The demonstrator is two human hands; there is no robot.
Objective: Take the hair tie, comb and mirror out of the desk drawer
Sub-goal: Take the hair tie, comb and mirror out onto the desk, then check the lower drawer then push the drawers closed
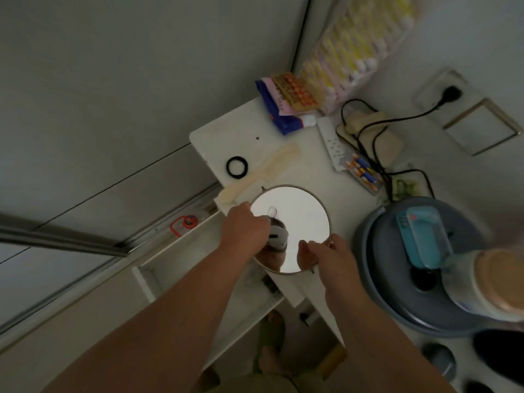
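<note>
A round metal-rimmed mirror (300, 214) lies face up over the front edge of the white desk (246, 129). My left hand (243, 229) grips its left rim, and my right hand (329, 259) holds its lower right rim. A black hair tie (237, 166) rests on the desk behind the mirror. Beside it lies a cream comb (263, 173), its handle reaching the desk edge. Below my arms the white drawer (181, 259) stands pulled out.
At the back of the desk sit a blue packet (280, 114), a white power strip (334, 146) with black cables, and a pack of batteries (364, 173). A grey basin (382, 293) with a teal box stands at the right. A red-rimmed item (184, 222) lies in the drawer.
</note>
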